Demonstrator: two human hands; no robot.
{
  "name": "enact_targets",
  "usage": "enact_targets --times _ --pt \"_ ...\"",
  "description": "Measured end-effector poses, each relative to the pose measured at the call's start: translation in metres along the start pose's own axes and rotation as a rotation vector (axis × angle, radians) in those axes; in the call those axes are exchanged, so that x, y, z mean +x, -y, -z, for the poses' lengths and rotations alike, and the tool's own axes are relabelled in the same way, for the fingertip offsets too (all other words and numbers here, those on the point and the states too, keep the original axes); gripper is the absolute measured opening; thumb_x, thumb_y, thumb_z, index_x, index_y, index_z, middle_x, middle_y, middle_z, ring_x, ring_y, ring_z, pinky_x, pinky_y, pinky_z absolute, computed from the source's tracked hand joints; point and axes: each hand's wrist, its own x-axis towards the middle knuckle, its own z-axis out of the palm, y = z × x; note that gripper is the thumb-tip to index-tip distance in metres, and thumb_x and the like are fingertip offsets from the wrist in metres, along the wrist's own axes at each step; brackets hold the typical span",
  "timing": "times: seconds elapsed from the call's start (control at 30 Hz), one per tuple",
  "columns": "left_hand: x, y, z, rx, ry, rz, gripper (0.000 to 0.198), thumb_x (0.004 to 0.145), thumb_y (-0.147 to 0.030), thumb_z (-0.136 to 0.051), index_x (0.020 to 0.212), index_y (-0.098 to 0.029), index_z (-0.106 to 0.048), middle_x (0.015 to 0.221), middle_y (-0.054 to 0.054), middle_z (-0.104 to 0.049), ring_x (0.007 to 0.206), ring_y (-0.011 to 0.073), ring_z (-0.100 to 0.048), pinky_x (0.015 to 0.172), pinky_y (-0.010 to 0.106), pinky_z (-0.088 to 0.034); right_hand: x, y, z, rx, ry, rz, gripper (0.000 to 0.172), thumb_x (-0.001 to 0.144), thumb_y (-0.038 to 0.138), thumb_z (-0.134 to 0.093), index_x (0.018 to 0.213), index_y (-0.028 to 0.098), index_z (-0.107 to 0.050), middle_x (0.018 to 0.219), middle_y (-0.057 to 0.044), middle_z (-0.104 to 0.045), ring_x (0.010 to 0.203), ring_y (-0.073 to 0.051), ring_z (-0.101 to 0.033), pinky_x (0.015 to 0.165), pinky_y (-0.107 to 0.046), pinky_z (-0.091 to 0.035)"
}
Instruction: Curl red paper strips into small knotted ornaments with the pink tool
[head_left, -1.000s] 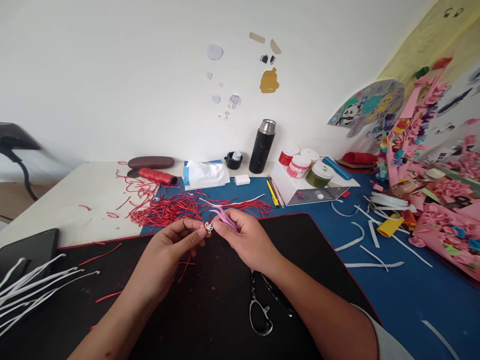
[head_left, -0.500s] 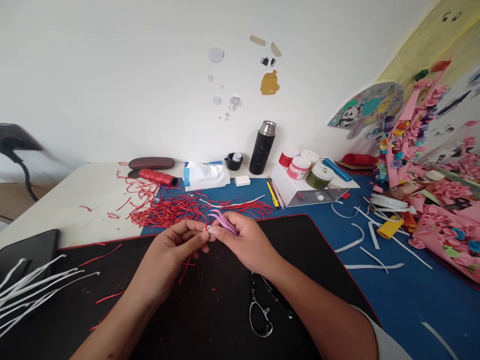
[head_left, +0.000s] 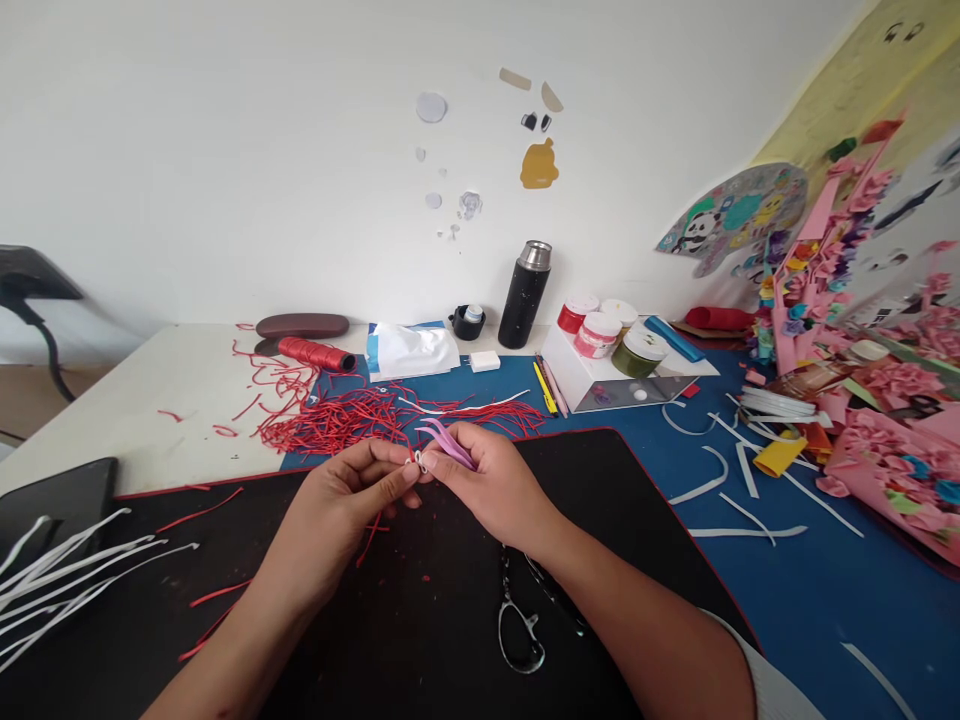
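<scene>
- Pale at the left and blue across the rest, the counter [head_left: 187,370] is strewn with cord and strips; anything small dropped there could be lost among the scraps.
- On the near part lies a black mat [head_left: 405,640] with red snippets about it; a stray bit could cling to the work.
- Just beyond the hands spreads a heap of red cord [head_left: 337,420]; drifting too far forward, fingers might snag its loose ends.
- Near left, white strips [head_left: 82,580] fan out by the left forearm, where a careless elbow could scatter them.
- The left hand [head_left: 356,490] pinches narrowly at the mat's far edge, thumb against fingers; easing that pinch would probably free the work.
- The right hand [head_left: 491,475] closes around tweezers while its thumb and fingertip meet the left's; doing both jobs makes its hold likely to slip.
- Below the right wrist lie what look like scissors [head_left: 506,585], which a lowered arm could knock.
- The purple tweezers [head_left: 455,447] point far left, tips close to the loops; a twist might catch one.
- Smallest, a white looped piece [head_left: 420,460] sits between both hands' fingertips, red cord just beside it; uneven pulling could distort the loops.
</scene>
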Motion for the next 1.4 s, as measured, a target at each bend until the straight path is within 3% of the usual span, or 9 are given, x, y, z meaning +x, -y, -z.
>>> enact_targets --times 0.67,1.03,1.23,1.4 --pt "-0.0032 -0.0061 -0.0011 0.019 -0.035 -0.032 0.044 0.065 -0.057 -0.097 0.084 -0.021 -0.079 0.067 0.004 -0.076 0.063 0.0194 -0.063 0.058 0.029 -0.043 -0.0017 0.0032 -0.0006 -0.040 0.014 -0.003 0.019 0.097 0.038 -0.067 0.090 0.021 -0.064 0.082 0.002 -0.059 0.074 -0.016 -0.051 0.069 -0.030 -0.039" --pt "-0.0021 -0.0047 -0.0007 -0.011 -0.053 -0.042 0.047 0.065 -0.057 -0.099 0.085 -0.021 -0.076 0.069 0.002 -0.075 0.066 0.0188 -0.065 0.062 0.028 -0.046 -0.0001 0.0018 0.0024 -0.021 -0.003 0.017 0.027 0.101 0.046 -0.063 0.090 0.021 -0.064 0.082 0.001 -0.061 0.074 -0.016 -0.052 0.068 -0.030 -0.040" --pt "-0.0009 -0.0013 -0.0015 -0.050 0.061 -0.002 0.044 0.070 -0.052 -0.097 0.090 -0.022 -0.072 0.070 0.003 -0.078 0.064 0.0183 -0.066 0.059 0.028 -0.046 0.0008 0.0016 0.0025 0.067 0.028 0.000 0.021 0.100 0.041 -0.066 0.093 0.021 -0.066 0.088 -0.001 -0.071 0.081 -0.018 -0.065 0.076 -0.032 -0.048" --pt "-0.0019 0.0002 -0.0019 -0.038 0.083 -0.004 0.049 0.072 -0.048 -0.095 0.107 -0.023 -0.072 0.076 0.003 -0.081 0.071 0.0219 -0.073 0.064 0.029 -0.049 0.0005 0.0004 0.0015 0.071 0.037 -0.021 0.022 0.100 0.042 -0.065 0.093 0.021 -0.064 0.088 -0.001 -0.071 0.081 -0.018 -0.065 0.076 -0.032 -0.049"
